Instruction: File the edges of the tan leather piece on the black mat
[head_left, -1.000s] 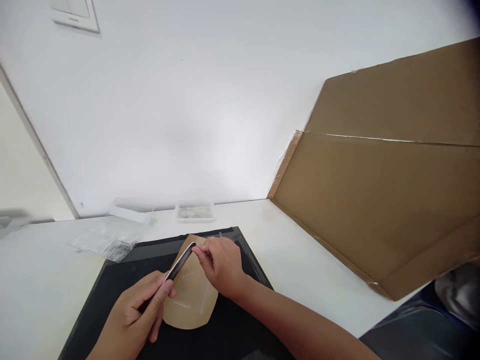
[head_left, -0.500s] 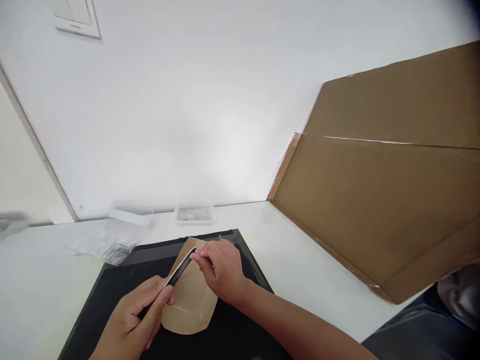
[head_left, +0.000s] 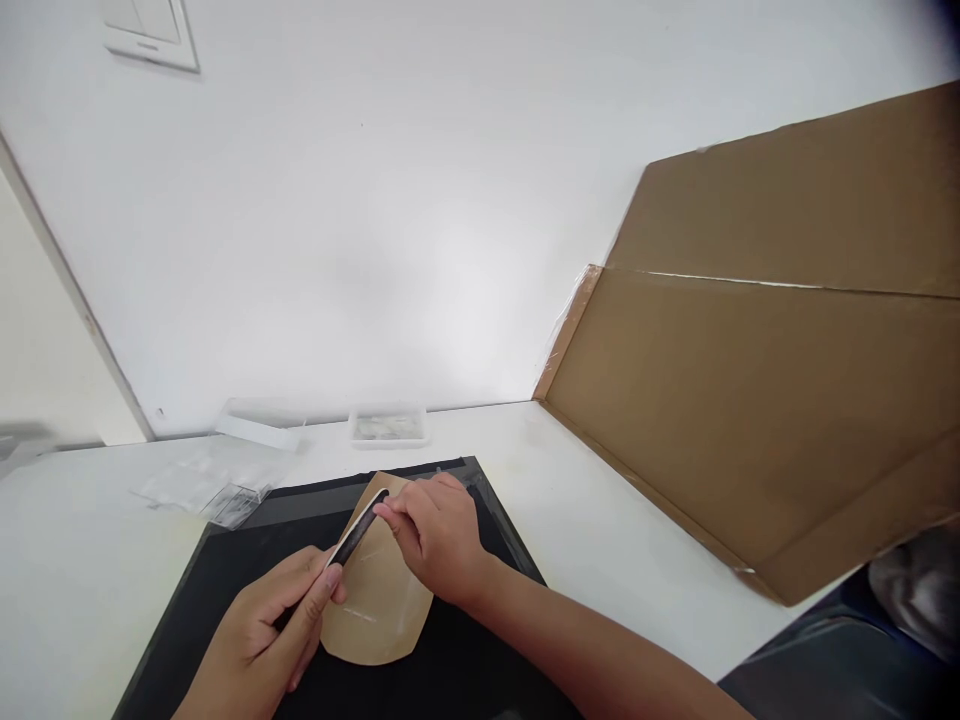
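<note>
My left hand [head_left: 281,625] is closed on the lower end of a narrow dark strip with a pale edge [head_left: 358,530], thumb on top. The strip slants up to the right. At its upper end my right hand [head_left: 435,530] pinches with thumb and finger; whether it grips the strip or something small there is hidden. Beneath both hands lies a tan, glossy sheet with cut corners [head_left: 379,610], on a black mat [head_left: 217,600].
A small clear box [head_left: 388,427] stands near the wall. Clear plastic bags [head_left: 202,480] lie at the mat's back left corner. Large brown cardboard [head_left: 750,390] leans at the right. The white table [head_left: 600,530] surrounds the mat.
The view has shifted very slightly. Both hands and the strip have moved a touch to the left, and my right hand's fingertips are a little higher.
</note>
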